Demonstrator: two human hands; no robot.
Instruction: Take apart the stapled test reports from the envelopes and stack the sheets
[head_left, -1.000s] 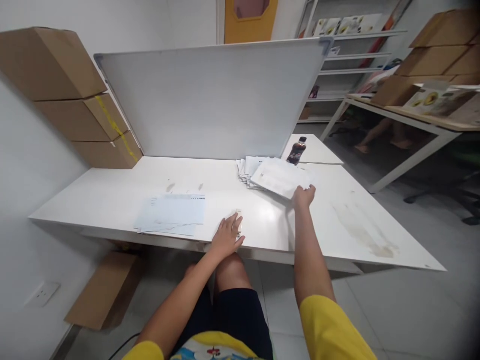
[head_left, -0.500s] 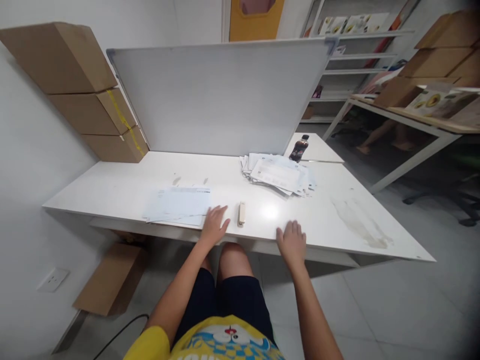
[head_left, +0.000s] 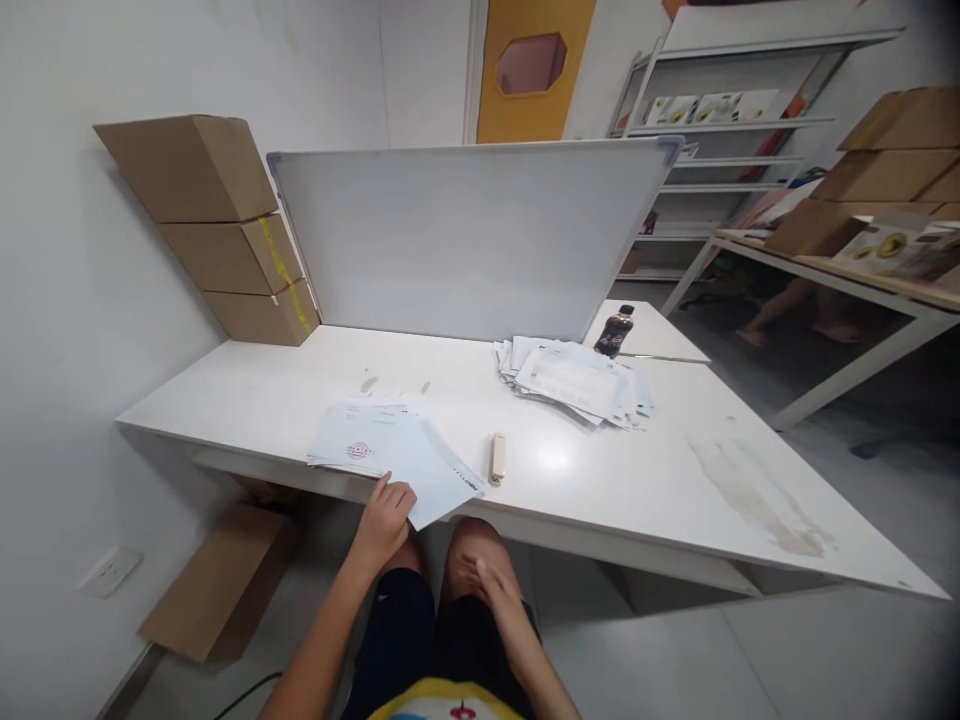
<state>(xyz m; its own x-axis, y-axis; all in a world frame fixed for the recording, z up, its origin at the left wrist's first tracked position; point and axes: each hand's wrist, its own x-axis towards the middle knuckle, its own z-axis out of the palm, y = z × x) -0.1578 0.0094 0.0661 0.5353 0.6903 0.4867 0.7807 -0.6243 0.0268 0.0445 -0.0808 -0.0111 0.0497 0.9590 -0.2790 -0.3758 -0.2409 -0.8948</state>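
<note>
My left hand (head_left: 390, 512) is closed on the near edge of a printed paper sheet (head_left: 429, 478), which lies slanted and partly overhangs the desk's front edge. Under and beside it are more sheets (head_left: 341, 437), one bearing a red round stamp. Over my right knee, below the desk edge, my right hand (head_left: 489, 585) has its fingers stretched out and holds nothing. A small beige stapler (head_left: 498, 458) stands just right of the slanted sheet's corner.
A messy paper pile (head_left: 574, 380) lies farther back, with a dark drink bottle (head_left: 615, 332) behind it. A whiteboard (head_left: 472, 240) stands along the white desk's (head_left: 600, 490) rear. Cardboard boxes (head_left: 225, 175) are stacked at left; another box (head_left: 217, 580) sits below.
My left hand has moved left and taken hold of a sheet, which is now pulled askew to the right. My right hand has left the desk for my knee. The view has tilted up.
</note>
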